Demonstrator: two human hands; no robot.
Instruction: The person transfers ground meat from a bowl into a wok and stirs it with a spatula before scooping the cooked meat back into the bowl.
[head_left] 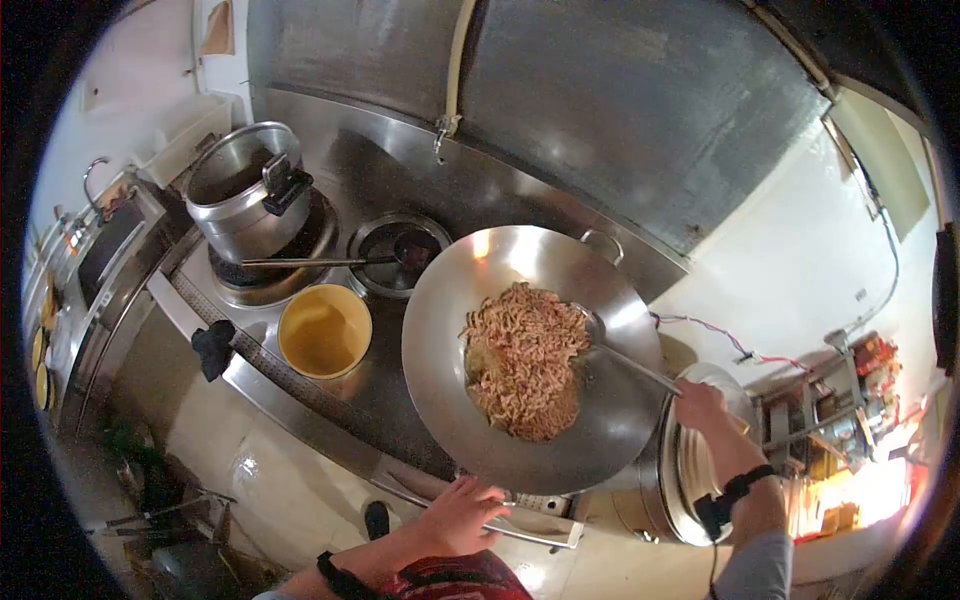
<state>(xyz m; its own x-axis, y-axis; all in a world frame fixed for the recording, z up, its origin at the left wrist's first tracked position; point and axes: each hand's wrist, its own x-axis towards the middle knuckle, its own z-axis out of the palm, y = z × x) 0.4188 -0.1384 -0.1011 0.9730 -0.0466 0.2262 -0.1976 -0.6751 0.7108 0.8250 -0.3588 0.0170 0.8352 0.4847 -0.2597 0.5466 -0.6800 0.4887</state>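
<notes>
A large steel wok (620, 420) sits on the stove, with a heap of browned, shredded or minced meat (528, 360) in its middle. My right hand (703, 408), at the wok's right side, is closed round the handle of a metal ladle (645, 370). The ladle's head is partly buried at the meat's right edge. At the near rim, my left hand (465, 515) is closed where the wok's near handle sits; the fingers hide most of that handle. A loop handle (605, 240) shows on the far rim.
Left of the wok stand a yellow container (325, 332) and a big steel pot (240, 215). A second ladle (320, 262) lies across to a dark round pan (400, 240). Black cloth (212, 350) hangs on the stove edge. A metal rail (530, 538) runs along the front.
</notes>
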